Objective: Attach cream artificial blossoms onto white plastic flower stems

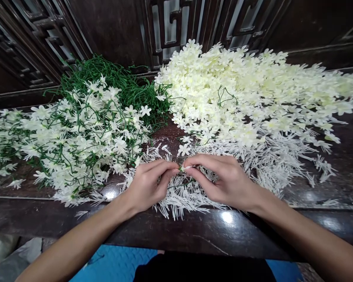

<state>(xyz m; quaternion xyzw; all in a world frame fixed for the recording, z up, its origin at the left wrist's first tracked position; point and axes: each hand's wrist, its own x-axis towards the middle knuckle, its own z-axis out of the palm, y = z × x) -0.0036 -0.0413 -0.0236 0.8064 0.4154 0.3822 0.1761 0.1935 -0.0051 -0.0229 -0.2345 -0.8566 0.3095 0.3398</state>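
Both hands meet above a heap of thin white stamen pieces (179,199) near the front of the dark wooden bench. My left hand (150,182) is closed in a pinch on a short green plastic stem (181,169). Finger and thumb of my right hand (226,180) pinch a small white artificial flower (187,167) at the end of that stem. The fingertips partly cover both parts. Just behind the hands lies a loose white blossom (184,149).
At left is a pile of assembled white flowers on green stems (88,137), with a tangle of bare green stems (106,74) behind it. Cream petals (238,90) are heaped at right. Carved wooden panels (114,31) stand behind the bench (326,231); a blue mat (117,262) lies below.
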